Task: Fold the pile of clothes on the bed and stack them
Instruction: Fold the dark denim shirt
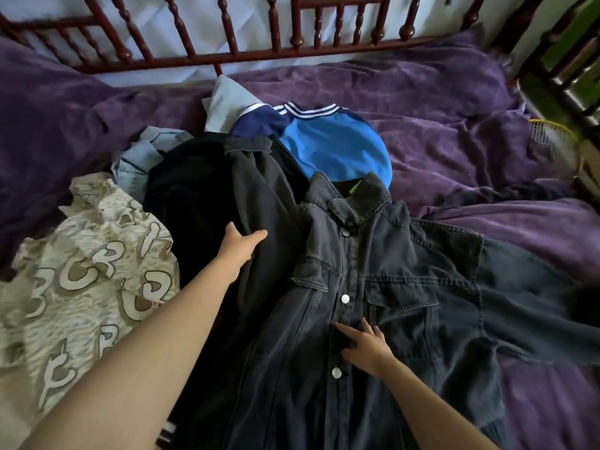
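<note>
A dark grey denim jacket lies face up on the purple bed cover, buttoned, with its collar toward the headboard. My right hand rests flat with spread fingers on the jacket's front beside the button strip. My left hand reaches to the jacket's left sleeve; its fingers lie under or against the cloth and are partly hidden. Behind the jacket lie a blue and navy shirt, a black garment, a pale blue denim piece and a cream patterned garment at the left.
A dark red wooden railing runs along the far side of the bed. A green and dark structure stands at the right edge, with a yellow-rimmed mesh thing beside it. Rumpled purple cover spreads right of the jacket.
</note>
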Tool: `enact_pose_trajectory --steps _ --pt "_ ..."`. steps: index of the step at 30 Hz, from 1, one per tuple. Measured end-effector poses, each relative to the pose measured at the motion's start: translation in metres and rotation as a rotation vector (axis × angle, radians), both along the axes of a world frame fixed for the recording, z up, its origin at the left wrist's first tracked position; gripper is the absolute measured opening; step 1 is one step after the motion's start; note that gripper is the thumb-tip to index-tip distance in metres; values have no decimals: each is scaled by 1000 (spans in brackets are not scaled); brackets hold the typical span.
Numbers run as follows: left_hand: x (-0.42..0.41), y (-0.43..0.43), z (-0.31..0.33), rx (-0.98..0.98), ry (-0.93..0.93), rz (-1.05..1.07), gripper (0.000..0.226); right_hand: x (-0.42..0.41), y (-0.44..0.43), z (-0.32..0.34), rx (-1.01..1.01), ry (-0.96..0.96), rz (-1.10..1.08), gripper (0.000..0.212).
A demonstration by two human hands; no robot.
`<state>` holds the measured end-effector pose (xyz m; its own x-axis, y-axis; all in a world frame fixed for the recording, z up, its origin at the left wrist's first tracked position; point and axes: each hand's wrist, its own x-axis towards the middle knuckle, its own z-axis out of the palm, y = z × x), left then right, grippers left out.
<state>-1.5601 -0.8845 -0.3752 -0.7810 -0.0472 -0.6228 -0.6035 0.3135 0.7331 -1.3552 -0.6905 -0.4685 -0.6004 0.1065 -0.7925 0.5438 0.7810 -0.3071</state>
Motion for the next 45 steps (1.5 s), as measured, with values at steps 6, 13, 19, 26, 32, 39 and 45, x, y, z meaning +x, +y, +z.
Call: enact_pose_trajectory --steps 6,13,19,26,32,39,45 --pt "-18 21 19 157 -84 59 29 7 3 3 -18 -8 22 62" --pt "-23 -119 70 488 364 567 27 38 2 34 -39 7 44 55" --pt "49 -247 45 281 196 851 30 58 -12 57 -7 -2 72 58" --pt "112 -174 41 -297 -97 508 53 54 -11 87 27 77 74 58" --pt "101 -84 57 -808 183 3 64 37 21 100 78 136 17 61" --pt "45 -8 20 -980 455 -594 58 -29 102 88 229 221 -153 57" --pt "-35 18 -10 -1028 334 -727 61 -100 175 62 384 304 -224 56"
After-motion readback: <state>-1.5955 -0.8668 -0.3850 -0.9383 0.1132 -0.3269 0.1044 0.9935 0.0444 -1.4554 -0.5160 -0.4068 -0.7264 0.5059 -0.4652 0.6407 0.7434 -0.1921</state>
